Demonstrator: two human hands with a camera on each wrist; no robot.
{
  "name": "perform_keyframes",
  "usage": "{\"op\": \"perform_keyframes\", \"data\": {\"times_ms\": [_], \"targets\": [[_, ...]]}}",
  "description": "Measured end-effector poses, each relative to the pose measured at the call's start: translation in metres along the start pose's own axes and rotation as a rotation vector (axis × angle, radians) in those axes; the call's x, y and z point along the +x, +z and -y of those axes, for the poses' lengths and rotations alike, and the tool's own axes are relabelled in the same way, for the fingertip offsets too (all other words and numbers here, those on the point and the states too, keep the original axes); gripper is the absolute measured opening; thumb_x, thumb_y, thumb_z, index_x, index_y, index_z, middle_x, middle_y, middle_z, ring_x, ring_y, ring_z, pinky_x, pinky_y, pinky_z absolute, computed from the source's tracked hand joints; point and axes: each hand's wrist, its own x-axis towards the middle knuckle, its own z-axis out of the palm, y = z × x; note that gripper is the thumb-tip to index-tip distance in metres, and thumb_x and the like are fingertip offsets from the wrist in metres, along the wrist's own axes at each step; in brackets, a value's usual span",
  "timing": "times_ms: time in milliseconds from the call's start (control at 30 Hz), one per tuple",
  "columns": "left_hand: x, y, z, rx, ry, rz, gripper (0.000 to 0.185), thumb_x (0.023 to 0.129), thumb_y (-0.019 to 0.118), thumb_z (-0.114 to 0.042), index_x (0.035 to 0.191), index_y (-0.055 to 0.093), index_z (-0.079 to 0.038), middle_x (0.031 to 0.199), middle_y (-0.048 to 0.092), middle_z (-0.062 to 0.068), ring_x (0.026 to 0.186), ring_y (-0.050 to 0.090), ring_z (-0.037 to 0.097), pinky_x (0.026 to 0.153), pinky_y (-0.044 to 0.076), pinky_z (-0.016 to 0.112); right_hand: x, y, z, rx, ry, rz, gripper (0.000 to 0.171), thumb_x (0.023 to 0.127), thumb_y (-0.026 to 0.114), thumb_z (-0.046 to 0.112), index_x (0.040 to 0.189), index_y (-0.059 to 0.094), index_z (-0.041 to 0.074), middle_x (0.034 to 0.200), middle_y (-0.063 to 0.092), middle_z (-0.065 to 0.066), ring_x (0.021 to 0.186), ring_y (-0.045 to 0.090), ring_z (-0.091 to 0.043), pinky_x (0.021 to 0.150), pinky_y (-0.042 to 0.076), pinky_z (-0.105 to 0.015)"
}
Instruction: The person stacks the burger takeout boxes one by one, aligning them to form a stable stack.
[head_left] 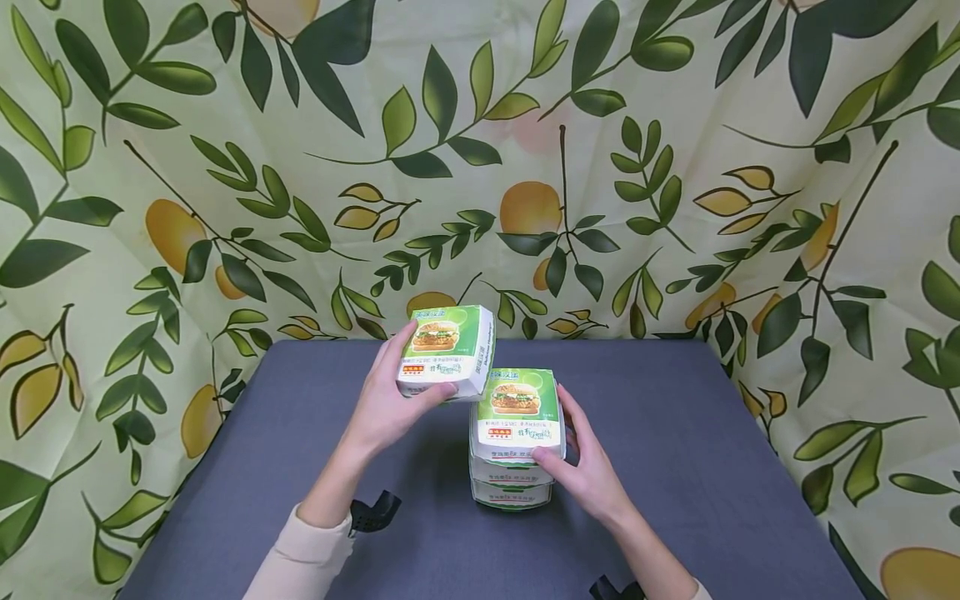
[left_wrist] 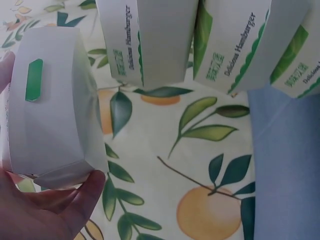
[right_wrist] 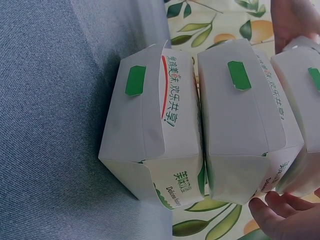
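Observation:
My left hand [head_left: 386,396] grips a white and green hamburger box [head_left: 444,350], thumb at its near side and fingers along its left side. This box is held up beside the top of a stack, slightly tilted; the left wrist view shows its white side with a green tab [left_wrist: 34,80]. Three similar boxes make up the stack, whose top box [head_left: 520,417] has a burger picture on its lid. My right hand [head_left: 588,471] holds the stack near its top, thumb on the front and fingers at the right side. The lower boxes [right_wrist: 150,115] show white flaps in the right wrist view.
The stack stands on a grey-blue cloth-covered table [head_left: 660,400]. Behind and at both sides hangs a pale curtain [head_left: 465,192] with leaves and orange fruit printed on it. A black wrist strap [head_left: 375,511] is on the left wrist.

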Motion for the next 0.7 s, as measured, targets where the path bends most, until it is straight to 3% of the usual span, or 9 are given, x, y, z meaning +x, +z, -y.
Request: {"op": "perform_keyframes", "data": {"times_ms": [267,700], "targets": [[-0.002,0.010,-0.005,-0.001,-0.001,0.023,0.103,0.076,0.089,-0.040,0.160,0.032,-0.024,0.148,0.042,0.006,0.124,0.046,0.025,0.105,0.037,0.051,0.001,0.000,0.000,0.006,-0.018,-0.004,0.088,0.092,0.072,0.016,0.163,0.021,0.019,0.156,0.036,-0.007,0.132,0.041,-0.023,0.103,0.039,-0.026],[-0.004,0.022,-0.013,0.048,0.040,0.042,0.105,0.075,0.089,-0.048,0.160,0.033,-0.022,0.156,0.037,0.003,0.132,0.044,0.024,0.108,0.038,0.053,0.001,0.001,0.001,-0.002,-0.005,-0.005,0.088,0.091,0.072,0.017,0.163,0.020,0.013,0.156,0.037,-0.007,0.130,0.042,-0.015,0.102,0.041,-0.029]]}}
